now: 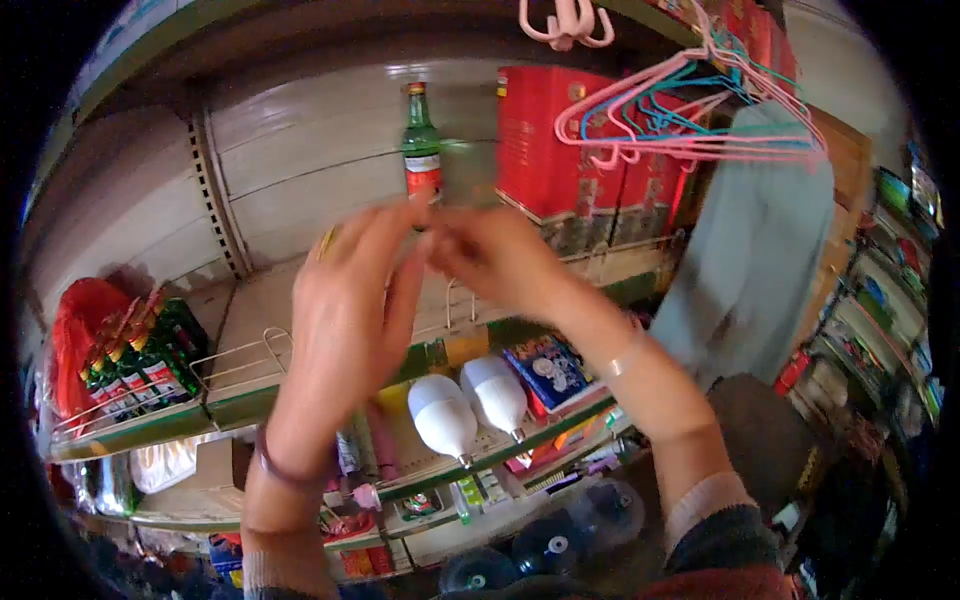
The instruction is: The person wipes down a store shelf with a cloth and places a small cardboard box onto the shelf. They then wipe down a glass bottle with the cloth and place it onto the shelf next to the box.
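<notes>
My left hand [350, 285] is raised over the shelf, its fingers bent and pointing toward the right hand. My right hand [490, 245] reaches in from the right with curled fingers, and the fingertips of both hands come together. Motion smears them, and whatever may be between them is hidden. Directly behind the fingertips, a green glass bottle [421, 140] with a red and white label stands upright. My fingers cover its lower end, so I cannot tell whether they touch it.
Similar green bottles [150, 370] stand beside a red bag [82, 335] at left. Red boxes [545, 140] occupy the back right. Pink hangers [690, 150] hang above a grey cloth [755, 240]. White light bulbs [443, 415] sit below a low wire rail [235, 365] along the shelf edge.
</notes>
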The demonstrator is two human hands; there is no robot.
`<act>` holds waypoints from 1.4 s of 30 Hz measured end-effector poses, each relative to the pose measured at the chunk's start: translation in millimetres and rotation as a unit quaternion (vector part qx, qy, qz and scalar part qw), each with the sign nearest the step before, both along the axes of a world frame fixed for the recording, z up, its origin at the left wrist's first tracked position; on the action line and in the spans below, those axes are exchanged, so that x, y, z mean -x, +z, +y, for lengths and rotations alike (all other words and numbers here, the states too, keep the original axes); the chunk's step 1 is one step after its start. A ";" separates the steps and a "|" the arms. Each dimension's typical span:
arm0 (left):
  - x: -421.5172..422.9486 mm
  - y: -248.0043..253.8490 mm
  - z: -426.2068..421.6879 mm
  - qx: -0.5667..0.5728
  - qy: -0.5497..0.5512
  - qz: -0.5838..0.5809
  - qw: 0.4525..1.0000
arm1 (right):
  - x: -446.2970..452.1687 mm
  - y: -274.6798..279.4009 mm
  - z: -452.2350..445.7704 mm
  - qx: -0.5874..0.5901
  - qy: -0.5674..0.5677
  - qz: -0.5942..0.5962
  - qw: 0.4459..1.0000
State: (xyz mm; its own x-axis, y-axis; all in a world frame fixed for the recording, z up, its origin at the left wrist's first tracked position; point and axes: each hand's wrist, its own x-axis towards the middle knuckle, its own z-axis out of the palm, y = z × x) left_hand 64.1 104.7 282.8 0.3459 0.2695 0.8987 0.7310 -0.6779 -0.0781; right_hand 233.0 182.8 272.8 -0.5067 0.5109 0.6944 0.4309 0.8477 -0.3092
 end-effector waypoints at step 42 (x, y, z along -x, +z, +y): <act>0.3 -107.3 -32.5 0.095 -0.165 -0.074 0.979 | -51.6 -152.4 -207.2 0.179 -0.086 0.217 0.956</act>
